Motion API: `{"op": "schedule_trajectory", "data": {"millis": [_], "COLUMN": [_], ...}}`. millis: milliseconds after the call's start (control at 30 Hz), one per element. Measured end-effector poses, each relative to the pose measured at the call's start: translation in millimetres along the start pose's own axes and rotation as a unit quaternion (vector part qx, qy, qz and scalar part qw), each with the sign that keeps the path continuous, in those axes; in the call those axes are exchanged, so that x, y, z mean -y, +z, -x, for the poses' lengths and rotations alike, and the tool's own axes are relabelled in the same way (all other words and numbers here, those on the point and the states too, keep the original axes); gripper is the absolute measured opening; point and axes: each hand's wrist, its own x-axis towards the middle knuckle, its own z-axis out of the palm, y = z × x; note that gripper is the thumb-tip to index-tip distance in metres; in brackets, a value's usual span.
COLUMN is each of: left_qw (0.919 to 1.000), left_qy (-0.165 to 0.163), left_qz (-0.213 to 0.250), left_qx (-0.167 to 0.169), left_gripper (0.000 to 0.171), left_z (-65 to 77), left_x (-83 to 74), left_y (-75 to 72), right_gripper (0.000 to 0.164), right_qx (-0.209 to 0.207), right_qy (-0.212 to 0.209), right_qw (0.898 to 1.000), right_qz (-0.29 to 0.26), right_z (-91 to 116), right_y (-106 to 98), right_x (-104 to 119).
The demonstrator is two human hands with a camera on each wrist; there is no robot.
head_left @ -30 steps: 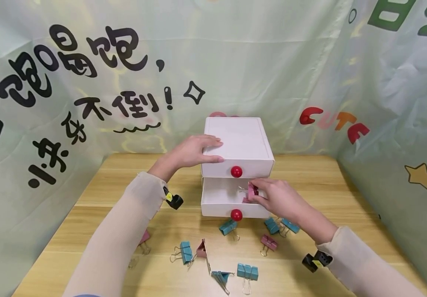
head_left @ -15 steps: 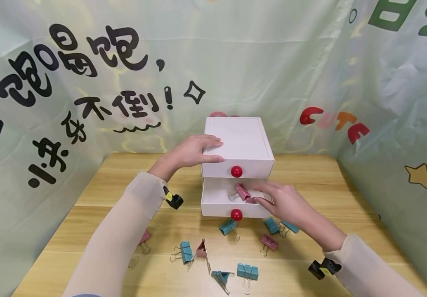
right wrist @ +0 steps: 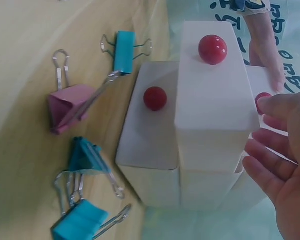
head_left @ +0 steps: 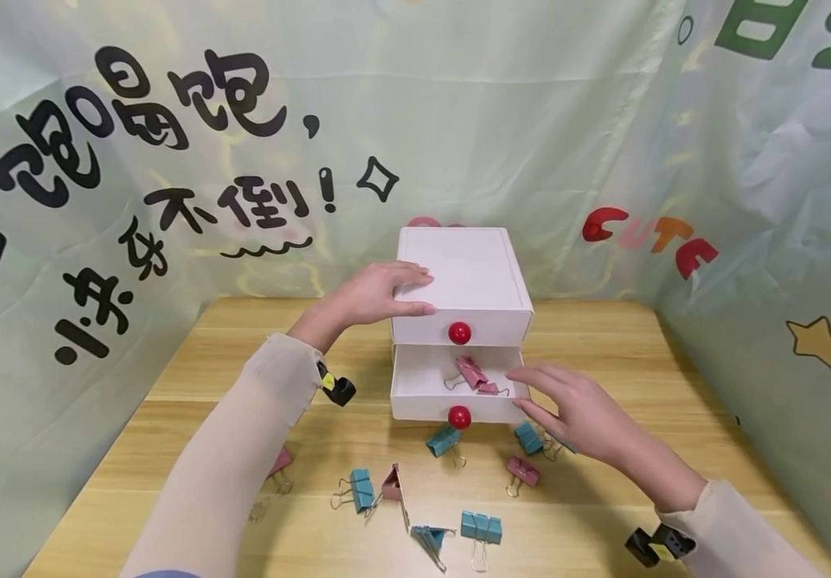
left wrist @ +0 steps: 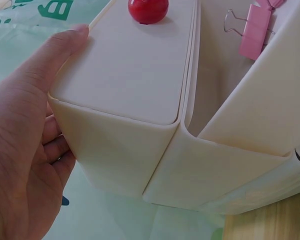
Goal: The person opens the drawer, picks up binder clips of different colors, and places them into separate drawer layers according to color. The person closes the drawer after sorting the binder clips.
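A white drawer box (head_left: 462,269) with red ball knobs stands on the table. Its middle drawer (head_left: 422,408) is pulled out. Inside lie pink binder clips (head_left: 470,372), also partly seen in the left wrist view. My left hand (head_left: 372,295) rests on the box's top left side, thumb at the upper front edge. Beside the drawer's right front corner, my right hand (head_left: 588,409) has spread, relaxed fingers and holds nothing. In the right wrist view a closed bottom drawer (right wrist: 150,130) shows under the pulled-out one.
Loose blue binder clips (head_left: 482,527) and pink binder clips (head_left: 523,471) lie scattered on the wooden table (head_left: 242,345) before the box. Some sit near the drawer front; one pink clip (head_left: 281,461) is partly hidden by the left sleeve. A printed cloth (head_left: 531,120) hangs behind.
My right hand has let go of a pink binder clip, which now lies in the drawer, and has drawn back to the right. My left hand stays in place.
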Motion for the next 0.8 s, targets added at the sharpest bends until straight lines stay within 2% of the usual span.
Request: {"op": "schedule_trajectory", "data": {"millis": [267, 467, 667, 800], "left_qw": [1.0000, 1.0000, 1.0000, 1.0000], "left_qy": [0.001, -0.001, 0.006, 0.004], "left_qz": [0.000, 0.002, 0.005, 0.006], "left_qx": [0.003, 0.001, -0.001, -0.002], "left_gripper": [0.072, 0.071, 0.070, 0.069], "left_z": [-1.1, 0.0, -0.5, -0.2], "left_x": [1.1, 1.1, 1.2, 0.6], "left_y": [0.2, 0.4, 1.6, 0.9], "right_gripper": [0.044, 0.048, 0.048, 0.048], "right_qx": [-0.024, -0.004, -0.009, 0.013], "right_qy": [-0.022, -0.046, -0.054, -0.068], "right_qw": [0.999, 0.998, 0.997, 0.993], "right_qz": [-0.022, -0.045, -0.052, -0.093], "right_z": [19.5, 29.5, 39.2, 44.9], "right_y": [-4.3, -5.5, -5.2, -5.1], "right_x": [-5.4, -6.3, -7.6, -8.4]}}
